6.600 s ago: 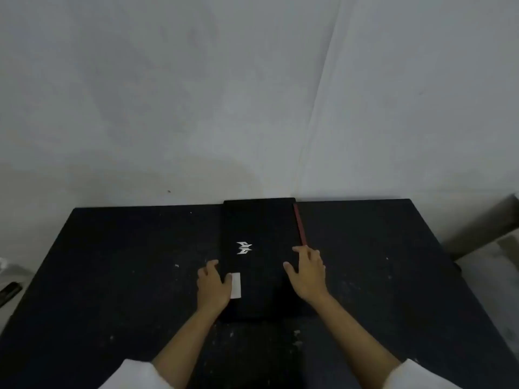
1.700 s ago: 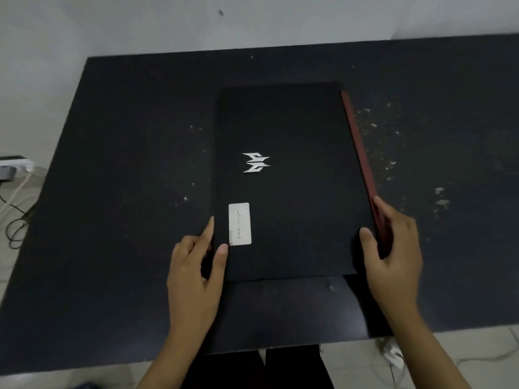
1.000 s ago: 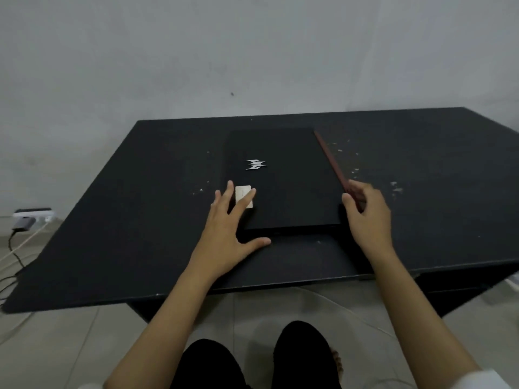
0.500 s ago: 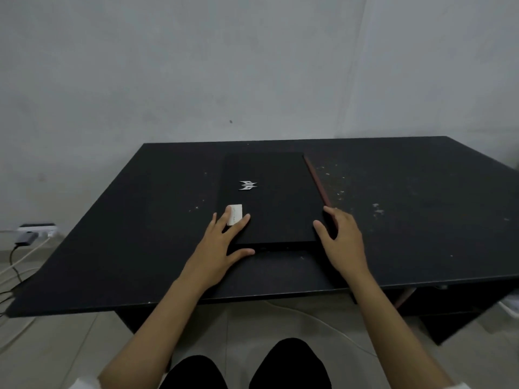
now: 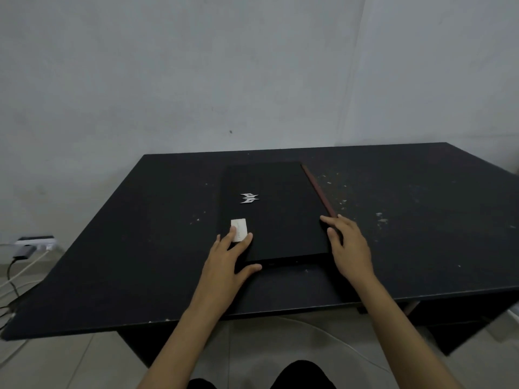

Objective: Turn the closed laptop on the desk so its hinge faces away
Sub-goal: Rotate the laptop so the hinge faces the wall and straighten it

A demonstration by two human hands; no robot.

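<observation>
A closed black laptop [image 5: 280, 209] lies flat on the black desk [image 5: 140, 248], its long sides running away from me. A silver logo and a white sticker [image 5: 239, 233] mark the lid. Its red hinge strip [image 5: 318, 190] runs along the right side. My left hand [image 5: 229, 259] rests on the near left corner, fingers spread over the sticker and thumb against the near edge. My right hand [image 5: 348, 245] holds the near right corner, fingers curled over the hinge side.
The desk stands against a grey wall and has pale specks on its surface right of the laptop. A white power strip [image 5: 35, 242] with cables lies on the tiled floor at the left. My dark-clad knees show below the desk's front edge.
The laptop keeps the same orientation, hinge to the right. My left thumb has come up against the near edge and my right hand has shifted a little along the right corner. The camera moved slightly.
</observation>
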